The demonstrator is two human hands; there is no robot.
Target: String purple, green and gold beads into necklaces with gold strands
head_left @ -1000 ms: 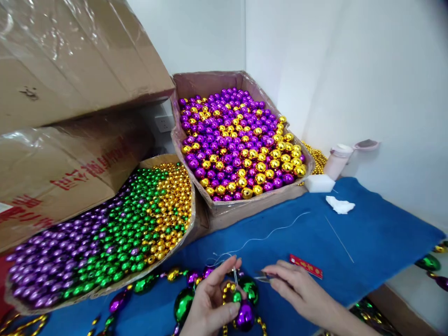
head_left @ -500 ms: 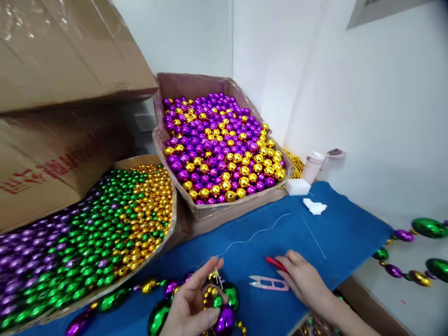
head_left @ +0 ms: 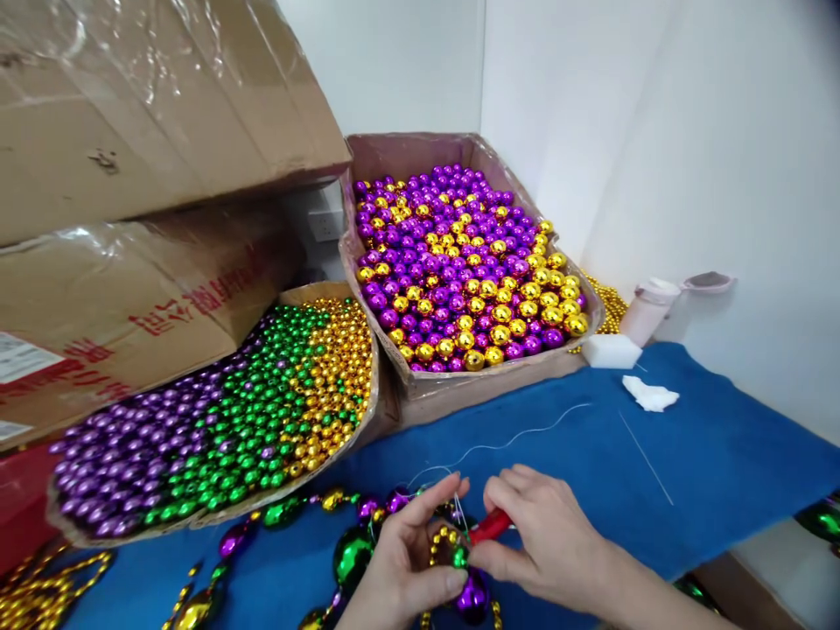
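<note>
Holding a bead strand (head_left: 446, 534) in the left hand (head_left: 410, 551), bottom centre, over the blue cloth (head_left: 741, 429). Left thumb is on the beads, next to a green bead (head_left: 459, 556) and a shiny purple ball (head_left: 473, 597). Left index finger sticks up, with white string (head_left: 458, 512) running from near its tip down to the beads.

Right hand (head_left: 542, 542) is closed on a small red piece (head_left: 490, 526), gripped between thumb and fingers, near end pointing at the strand just beside the green bead. Can't tell if it touches; most of it is hidden by the hand.

Larger beads lie left of the left hand, incl. a big green ball (head_left: 353, 556). A loose white thread (head_left: 525, 432) curves across the cloth behind the hands. Thin straight line, maybe a needle (head_left: 647, 459), further right, near a crumpled tissue (head_left: 649, 394). White block (head_left: 613, 352) at the back, just beside a pink cup (head_left: 649, 308), its lid flipped open.

Two open boxes behind: purple and gold balls in the far box (head_left: 486, 387); purple, green and gold beads in the near box (head_left: 375, 385). Gold bead strings (head_left: 52, 588) piled lower left, by the near box.
</note>
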